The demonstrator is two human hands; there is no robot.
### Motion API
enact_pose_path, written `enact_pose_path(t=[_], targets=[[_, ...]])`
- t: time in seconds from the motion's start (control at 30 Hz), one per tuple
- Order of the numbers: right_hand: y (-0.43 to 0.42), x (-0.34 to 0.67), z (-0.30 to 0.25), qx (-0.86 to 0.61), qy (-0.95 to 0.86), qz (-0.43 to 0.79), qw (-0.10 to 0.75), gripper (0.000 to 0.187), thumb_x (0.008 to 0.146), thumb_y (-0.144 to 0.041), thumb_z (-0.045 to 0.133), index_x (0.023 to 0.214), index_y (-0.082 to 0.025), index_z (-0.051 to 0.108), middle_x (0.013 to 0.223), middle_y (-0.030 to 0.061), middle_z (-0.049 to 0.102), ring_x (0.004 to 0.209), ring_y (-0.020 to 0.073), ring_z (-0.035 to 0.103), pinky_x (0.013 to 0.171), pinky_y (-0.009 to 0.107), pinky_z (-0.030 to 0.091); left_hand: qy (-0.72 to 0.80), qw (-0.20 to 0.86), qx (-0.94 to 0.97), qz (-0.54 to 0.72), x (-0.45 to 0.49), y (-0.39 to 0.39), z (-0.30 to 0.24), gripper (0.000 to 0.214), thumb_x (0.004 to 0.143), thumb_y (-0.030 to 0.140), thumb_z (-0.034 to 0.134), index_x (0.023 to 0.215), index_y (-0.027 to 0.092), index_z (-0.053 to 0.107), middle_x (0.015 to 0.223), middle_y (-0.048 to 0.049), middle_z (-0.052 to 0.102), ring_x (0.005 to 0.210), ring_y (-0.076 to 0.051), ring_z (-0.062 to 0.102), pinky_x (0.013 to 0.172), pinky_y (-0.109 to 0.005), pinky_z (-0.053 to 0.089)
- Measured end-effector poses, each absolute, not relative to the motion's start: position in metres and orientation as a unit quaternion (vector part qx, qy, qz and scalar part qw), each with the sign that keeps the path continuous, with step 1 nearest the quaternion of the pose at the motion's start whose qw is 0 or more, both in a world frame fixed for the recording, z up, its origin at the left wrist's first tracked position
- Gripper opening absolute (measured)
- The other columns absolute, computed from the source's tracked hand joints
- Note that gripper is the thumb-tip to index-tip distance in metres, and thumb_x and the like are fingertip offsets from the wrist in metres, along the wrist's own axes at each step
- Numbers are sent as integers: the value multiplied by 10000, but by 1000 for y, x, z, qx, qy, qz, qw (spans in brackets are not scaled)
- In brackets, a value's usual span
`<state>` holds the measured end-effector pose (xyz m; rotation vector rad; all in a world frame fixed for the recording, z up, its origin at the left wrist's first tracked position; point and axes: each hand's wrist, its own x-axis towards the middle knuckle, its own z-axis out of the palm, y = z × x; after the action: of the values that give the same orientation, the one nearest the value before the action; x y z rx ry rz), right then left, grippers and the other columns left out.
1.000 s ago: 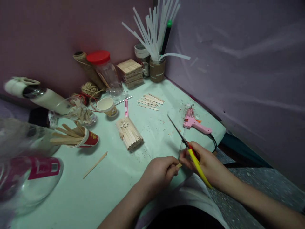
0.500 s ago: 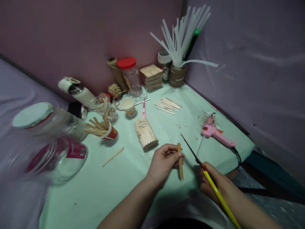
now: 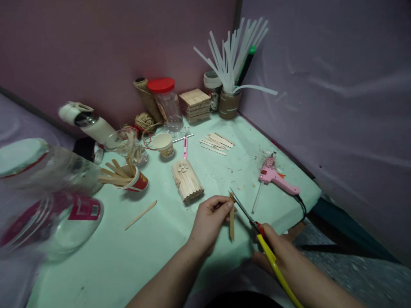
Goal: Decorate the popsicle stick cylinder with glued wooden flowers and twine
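The left hand (image 3: 210,218) was holding a flat wooden stick (image 3: 231,226), pinched between the thumb and the bent fingers. The stick stood nearly upright in the view, in front of the person, above the near part of the green-covered table (image 3: 160,267). The right hand (image 3: 276,246) was closed around the scissors (image 3: 267,249), whose yellow handle ran down toward the forearm; how its lower fingers were placed could not be told, since they were dark and blurred.

The main difference was in the scissors. Half a second before, they were well apart from the stick, on its right side, and their blades looked almost together. Now the blades were a little separated, and their tips had come to the upper end of the stick; whether they already pressed on the wood could not be seen. In the earliest picture the two hands were close to each other near the table edge, and the stick was mostly hidden in the grip.

The whole view had also slid somewhat, but on the table the arrangement stayed the same. The small wooden piece with a flower (image 3: 187,179) lay beyond the left hand, the pink glue gun (image 3: 276,179) lay to the right, and one loose stick (image 3: 141,215) rested alone on the left, near the paper cup (image 3: 141,182) filled with other sticks.
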<state>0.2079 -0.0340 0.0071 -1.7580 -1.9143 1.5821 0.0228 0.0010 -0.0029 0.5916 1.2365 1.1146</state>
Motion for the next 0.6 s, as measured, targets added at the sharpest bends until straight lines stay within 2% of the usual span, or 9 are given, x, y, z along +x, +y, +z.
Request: enact_pose_path(t=[0.2,0.6], targets=[[-35,207,5,-583,-639,501,40,217,827,-333,585,975,-227,466,846,23,616,759,214,575,686,319,436,541,633,274,481,24,1,-6,189,685,323,775,725,151,709,684,-25,648,618,-117,569,569,-216,446],[-26,202,20,-607,-615,502,20,255,804,-384,638,940,-238,480,860,28,637,784,219,592,678,292,396,525,653,308,450,25,-2,-11,196,758,330,741,804,157,660,688,15,608,619,-90,530,574,-192,437]])
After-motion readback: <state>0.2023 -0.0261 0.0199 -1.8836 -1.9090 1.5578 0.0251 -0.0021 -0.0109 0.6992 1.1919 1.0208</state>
